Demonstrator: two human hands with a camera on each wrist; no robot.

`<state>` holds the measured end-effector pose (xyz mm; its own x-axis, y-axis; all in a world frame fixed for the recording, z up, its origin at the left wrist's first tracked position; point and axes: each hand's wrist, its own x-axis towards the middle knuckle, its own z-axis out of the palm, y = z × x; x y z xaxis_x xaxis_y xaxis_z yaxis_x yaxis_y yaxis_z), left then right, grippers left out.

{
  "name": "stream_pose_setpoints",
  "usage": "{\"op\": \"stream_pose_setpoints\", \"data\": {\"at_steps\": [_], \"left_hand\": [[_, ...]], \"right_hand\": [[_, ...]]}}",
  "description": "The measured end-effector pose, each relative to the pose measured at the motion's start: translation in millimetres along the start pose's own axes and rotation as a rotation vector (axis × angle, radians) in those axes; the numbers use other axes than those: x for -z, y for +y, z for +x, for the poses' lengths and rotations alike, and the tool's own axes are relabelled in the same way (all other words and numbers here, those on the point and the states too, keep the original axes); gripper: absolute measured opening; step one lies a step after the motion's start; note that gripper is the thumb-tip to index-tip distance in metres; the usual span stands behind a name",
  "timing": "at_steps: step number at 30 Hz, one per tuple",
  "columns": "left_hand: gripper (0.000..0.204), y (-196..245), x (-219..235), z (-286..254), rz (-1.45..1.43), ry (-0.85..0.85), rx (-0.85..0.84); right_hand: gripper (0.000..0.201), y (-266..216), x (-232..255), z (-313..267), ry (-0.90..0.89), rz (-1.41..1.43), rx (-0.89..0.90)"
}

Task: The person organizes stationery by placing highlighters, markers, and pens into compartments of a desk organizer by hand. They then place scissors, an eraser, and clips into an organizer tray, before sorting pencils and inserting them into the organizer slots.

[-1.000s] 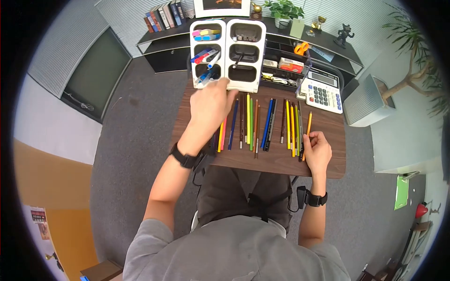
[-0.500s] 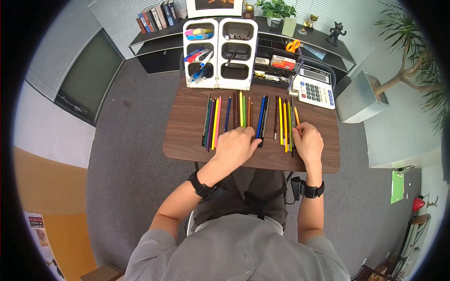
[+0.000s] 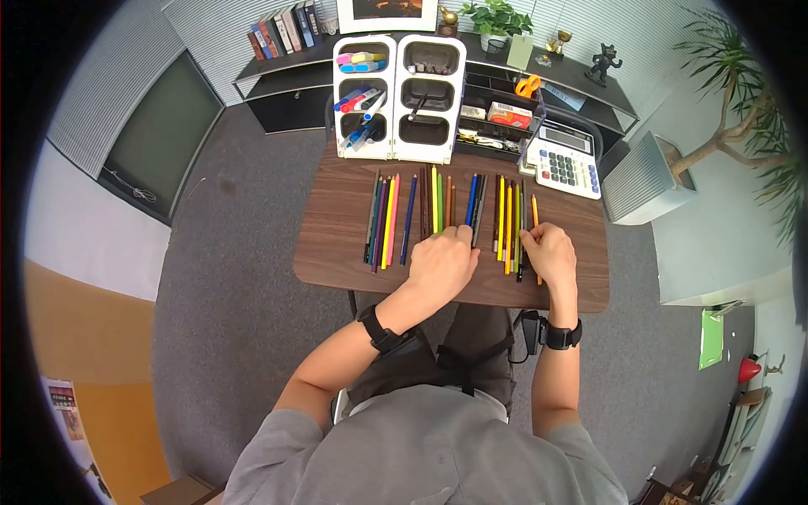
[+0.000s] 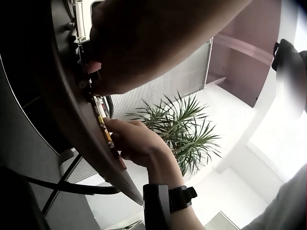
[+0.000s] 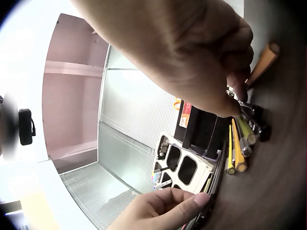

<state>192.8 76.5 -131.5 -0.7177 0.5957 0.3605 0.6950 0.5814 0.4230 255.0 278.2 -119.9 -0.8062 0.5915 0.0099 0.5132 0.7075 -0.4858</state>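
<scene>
Colored pencils lie side by side on the brown table. In the head view my left hand [image 3: 444, 263] bends over the near ends of the blue pencils [image 3: 470, 200] and covers them. The right wrist view shows its thumb and forefinger tips close together; I cannot tell whether they pinch a pencil. My right hand [image 3: 551, 254], fingers curled, pinches a black pencil [image 5: 261, 132] at the right-hand group. Just left of that lie yellow pencils [image 3: 508, 219]. An orange pencil [image 3: 535, 210] lies apart, partly under the right hand.
A white organizer [image 3: 396, 101] with markers stands at the table's back. Beside it are a black desk tray [image 3: 486, 145] with orange scissors [image 3: 528, 85] and a calculator [image 3: 566, 164]. More pencils [image 3: 392, 220] lie left of the hands. The table edge [image 3: 353, 286] runs near the body.
My left hand came down from the organizer to the pencils, then slid right over the blue ones. My right hand left the orange pencil and moved left to the black one.
</scene>
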Motion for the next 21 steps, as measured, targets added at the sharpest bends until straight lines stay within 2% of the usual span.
{"op": "stream_pose_setpoints", "data": {"at_steps": [5,7,14,17,19,20,21], "left_hand": [[0.028,10,-4,3,0.052,-0.011,-0.037],[0.028,10,-9,3,0.152,0.001,0.000],[0.028,8,-15,1,0.199,-0.044,0.027],[0.027,9,-11,0,0.158,-0.035,0.015],[0.026,10,-6,-3,0.069,-0.025,-0.043],[0.026,11,-5,-4,0.068,-0.024,-0.041],[0.026,11,-5,-5,0.022,-0.004,-0.052]], "right_hand": [[0.031,-4,1,-2,-0.003,-0.016,0.003],[0.030,-2,-1,1,-0.049,0.032,-0.001],[0.031,6,-5,5,-0.073,0.074,0.004],[0.029,12,-8,7,-0.064,0.152,0.006],[0.026,21,-13,7,-0.005,0.371,0.070],[0.026,24,-15,7,-0.005,0.369,0.071],[0.024,25,-15,7,-0.036,0.533,0.064]]}}
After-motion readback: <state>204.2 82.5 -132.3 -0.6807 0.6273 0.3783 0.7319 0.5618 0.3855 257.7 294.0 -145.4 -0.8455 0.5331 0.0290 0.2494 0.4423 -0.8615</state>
